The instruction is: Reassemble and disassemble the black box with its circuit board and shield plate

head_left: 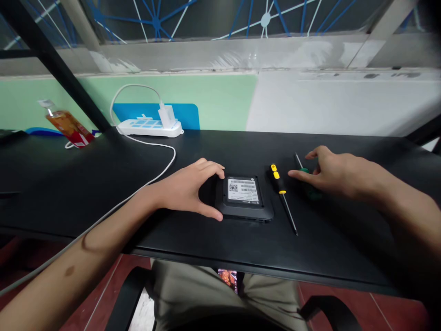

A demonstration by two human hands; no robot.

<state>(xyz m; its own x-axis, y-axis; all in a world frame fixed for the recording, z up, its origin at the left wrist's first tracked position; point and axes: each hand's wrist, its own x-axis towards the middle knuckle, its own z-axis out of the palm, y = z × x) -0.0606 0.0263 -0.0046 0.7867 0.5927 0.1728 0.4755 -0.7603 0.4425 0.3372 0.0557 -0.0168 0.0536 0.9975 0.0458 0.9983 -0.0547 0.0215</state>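
A flat black device (241,209) with a white barcode label (243,190) lies on the black desk. My left hand (193,188) curves round its left side, thumb at the near corner and fingers at the far one. On the right, my right hand (324,170) hovers at a screwdriver with a dark green handle (312,191), thumb and index finger apart; its shaft points away from me and the palm partly hides the handle. Between device and right hand lies a black and yellow screwdriver (278,179), tip towards me.
A white power strip (149,127) with a plugged-in charger (166,116) stands against the wall. Its white cable (172,156) runs across the desk under my left forearm. A bottle of amber drink (67,124) is at the back left. A phone-like lit screen (228,279) shows below the desk edge.
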